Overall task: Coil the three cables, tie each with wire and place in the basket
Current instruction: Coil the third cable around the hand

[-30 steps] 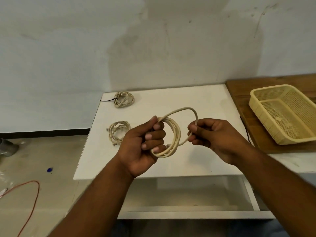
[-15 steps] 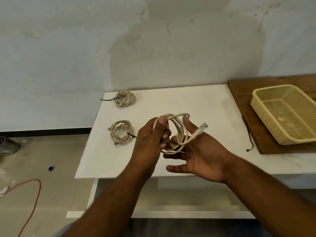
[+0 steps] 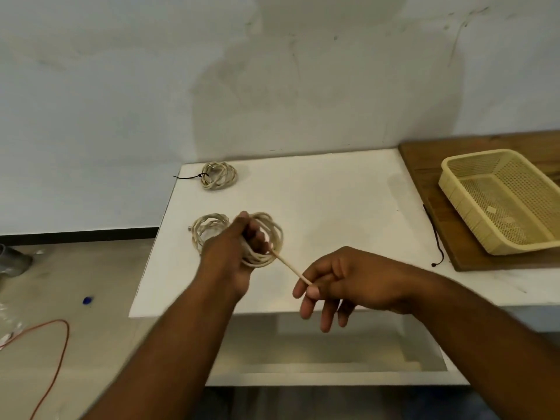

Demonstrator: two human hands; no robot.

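My left hand grips a coil of cream cable above the white table. A straight end of that cable runs down-right to my right hand, which pinches it between thumb and forefinger, the other fingers hanging loose. A second coiled cable lies on the table just left of my left hand. A third coil with a black wire tie sticking out lies at the table's back left. The cream plastic basket stands empty on a wooden board at the right.
A loose black wire lies along the left edge of the wooden board. An orange cord loops on the floor at lower left. A wall stands behind the table. A lower shelf shows under the table's front edge.
The coil moved left and away with my left hand. My right hand left the coil, took the cable's free end and pulled it out straight to the lower right.
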